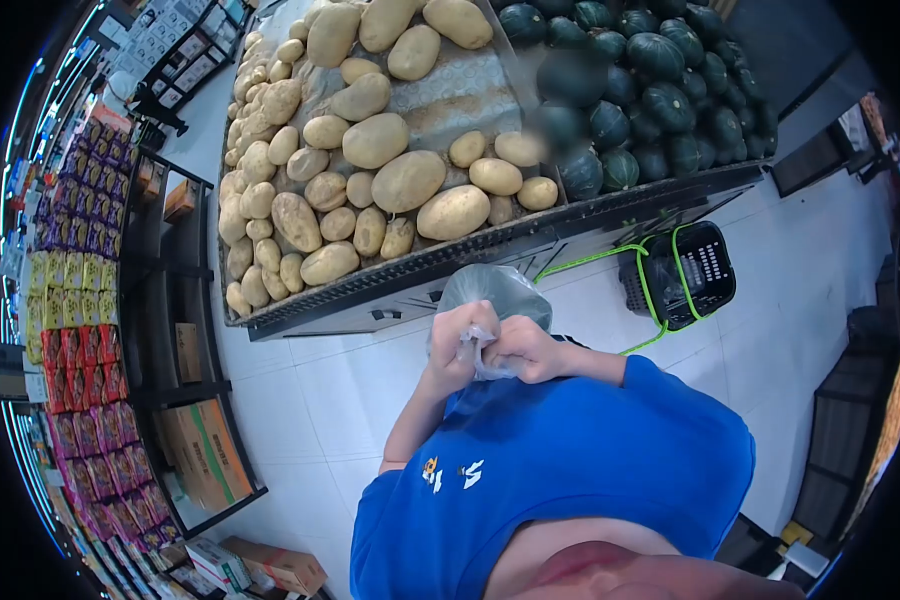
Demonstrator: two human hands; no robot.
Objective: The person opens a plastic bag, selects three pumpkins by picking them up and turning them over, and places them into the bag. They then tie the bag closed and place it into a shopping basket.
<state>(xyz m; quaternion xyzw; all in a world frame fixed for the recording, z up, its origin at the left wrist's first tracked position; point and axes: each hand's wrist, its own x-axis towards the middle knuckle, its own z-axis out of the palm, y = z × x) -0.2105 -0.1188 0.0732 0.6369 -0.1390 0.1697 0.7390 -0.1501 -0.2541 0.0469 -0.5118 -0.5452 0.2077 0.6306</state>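
Observation:
Both of my hands are raised close together in front of my blue shirt, gripping a clear plastic bag (495, 292). My left hand (457, 345) pinches the crumpled neck of the bag from the left. Closed on the same bunched plastic from the right is my right hand (526, 350). The bag's puffed body rises above my fists, toward the edge of the produce stand (410, 285). What is inside the bag cannot be made out.
The stand holds a heap of potatoes (370, 150) and, to their right, dark green squashes (650, 80). A black shopping basket with green handles (682, 275) sits on the white tile floor. Shelves of packaged goods (80, 300) and cardboard boxes (210, 450) line the left.

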